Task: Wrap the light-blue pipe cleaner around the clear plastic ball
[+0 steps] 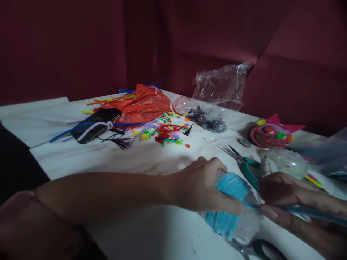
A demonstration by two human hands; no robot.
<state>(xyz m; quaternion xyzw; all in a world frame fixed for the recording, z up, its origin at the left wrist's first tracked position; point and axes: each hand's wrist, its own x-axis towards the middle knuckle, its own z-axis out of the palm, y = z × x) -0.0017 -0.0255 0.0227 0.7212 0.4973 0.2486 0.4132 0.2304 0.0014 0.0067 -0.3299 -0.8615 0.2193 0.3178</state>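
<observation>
**Two hands on a blue-wrapped clear ball, low in the frame**

The left hand (202, 186) reaches in from the lower left, its forearm lying almost level across the frame. Its fingers are curled over the top of a clear ball wrapped in blue fuzzy stem (230, 206), which sits at lower centre-right, just above the table. The right hand (282, 193) comes in from the right edge, its fingers pinched shut on a blue pipe cleaner (311, 212) where it meets the ball; the stem runs off toward the lower right.

The white table (121, 159) fills the middle of the frame, with dark red walls behind it. At upper centre lies an orange plastic bag (141, 104) with a dark phone-like object (94, 124) at its left and a scatter of coloured pipe-cleaner scraps (168, 135) at its right. A crumpled clear plastic bag (219, 86) stands against the wall. At right rests a pink and multicoloured round craft piece (271, 135). Teal-handled pliers (245, 164) lie just above the hands.

The picture is dim and soft. The ball's lower side blurs into the table, so whether it rests there cannot be told. Dark scissor handles (267, 250) are cut off by the bottom edge. The pale objects behind the right hand are too blurred to name.
</observation>
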